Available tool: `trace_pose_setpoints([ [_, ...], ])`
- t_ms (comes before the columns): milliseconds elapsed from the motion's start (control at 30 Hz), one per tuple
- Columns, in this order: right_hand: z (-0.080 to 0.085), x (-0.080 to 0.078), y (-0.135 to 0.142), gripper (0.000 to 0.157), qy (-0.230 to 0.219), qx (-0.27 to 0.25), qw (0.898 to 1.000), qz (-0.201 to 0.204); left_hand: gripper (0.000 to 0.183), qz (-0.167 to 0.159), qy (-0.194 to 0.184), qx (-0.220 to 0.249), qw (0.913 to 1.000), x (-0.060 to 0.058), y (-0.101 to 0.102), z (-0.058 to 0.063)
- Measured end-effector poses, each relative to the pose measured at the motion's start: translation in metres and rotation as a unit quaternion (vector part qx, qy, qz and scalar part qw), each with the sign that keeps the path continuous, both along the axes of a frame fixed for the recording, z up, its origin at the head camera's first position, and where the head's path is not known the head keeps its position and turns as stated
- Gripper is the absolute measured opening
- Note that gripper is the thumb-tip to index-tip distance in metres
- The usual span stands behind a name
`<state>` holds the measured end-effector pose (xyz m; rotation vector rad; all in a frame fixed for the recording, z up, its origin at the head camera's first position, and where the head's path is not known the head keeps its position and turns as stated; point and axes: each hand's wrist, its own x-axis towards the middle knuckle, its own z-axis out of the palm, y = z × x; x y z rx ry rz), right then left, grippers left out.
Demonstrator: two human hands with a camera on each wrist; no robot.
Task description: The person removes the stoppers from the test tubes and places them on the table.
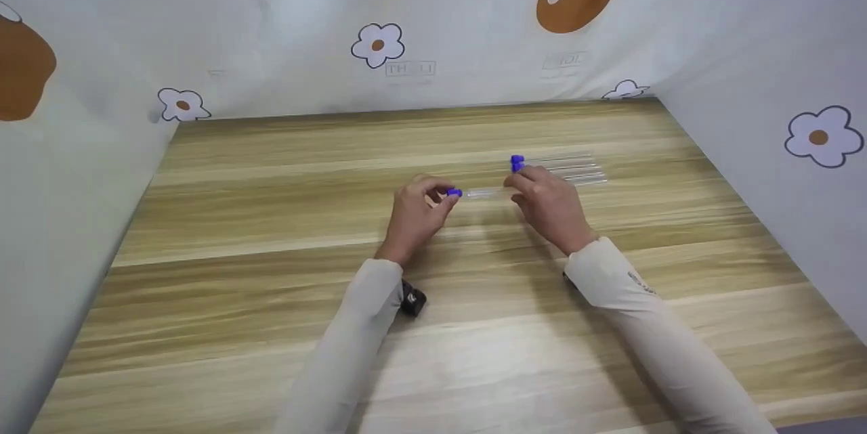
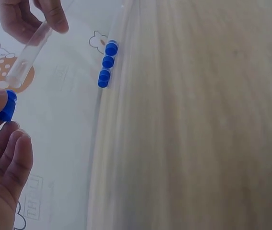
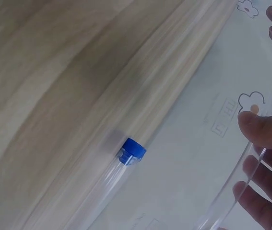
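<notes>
White plastic-looking sheeting printed with flowers backs a wood-grain rectangular desk. Toward its far right corner lie clear, blue-capped tubes, side by side. Above the desk's far half, the right hand pinches another clear cylindrical tube; the left hand, thumb and fingertips clamped, holds a small blue cap just beside its end. Capping or uncapping seems underway, which I cannot tell; either calls for keeping both aligned

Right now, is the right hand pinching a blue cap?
No, the right hand holds a clear tube; the left hand pinches the blue cap.
</notes>
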<state>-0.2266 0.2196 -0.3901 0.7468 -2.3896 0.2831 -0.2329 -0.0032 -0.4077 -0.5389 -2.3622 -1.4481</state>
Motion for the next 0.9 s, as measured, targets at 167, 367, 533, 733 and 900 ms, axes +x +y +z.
trace_pose_setpoints([
  [167, 0.001, -0.002, 0.005, 0.026, 0.001, -0.001, 1.000, -0.001, 0.016, 0.011, -0.002, -0.002, 0.9999, 0.000, -0.006, 0.002],
  [367, 0.001, -0.003, 0.009, 0.023, 0.003, -0.001, 1.000, -0.009, 0.017, 0.027, -0.011, -0.018, 0.9994, 0.001, -0.014, 0.004],
  [533, -0.002, -0.004, 0.014, 0.020, 0.005, -0.002, 1.000, -0.011, 0.015, 0.042, -0.011, -0.032, 0.9985, 0.002, -0.022, 0.003],
  [733, -0.003, -0.004, 0.020, 0.020, 0.003, -0.004, 1.000, -0.017, 0.014, 0.061, -0.016, -0.037, 0.9973, 0.003, -0.033, 0.003],
  [900, -0.004, -0.003, 0.026, 0.021, -0.014, -0.005, 1.000, -0.027, 0.014, 0.076, -0.012, -0.038, 0.9963, 0.003, -0.041, 0.004],
])
